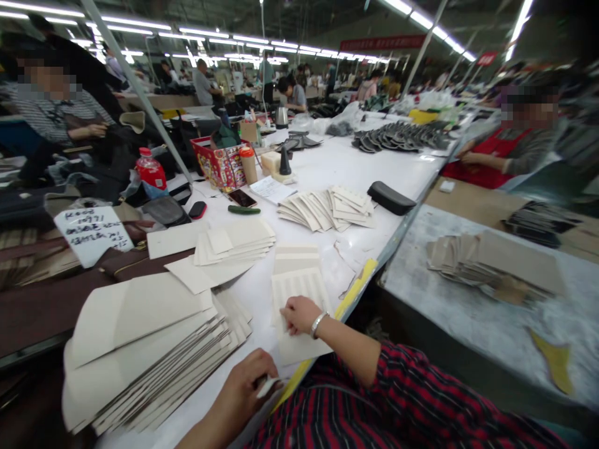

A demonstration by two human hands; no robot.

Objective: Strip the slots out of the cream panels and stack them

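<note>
My right hand, with a silver bracelet at the wrist, presses down on a cream sheet on the white table; its fingers are bent together, and anything between them is hidden. Pale strips show across that sheet, and a second banded piece lies against its far edge. Lower left, by the table's near edge, my left hand has its fingers curled round a small whitish piece. A large fanned stack of cream panels lies to its left, with smaller panels beyond.
Fanned cream pieces and a black case lie farther back. A phone, green cucumber-like item, patterned box and red-capped bottle stand or lie left. Yellow tape marks the edge. Other people sit at both sides.
</note>
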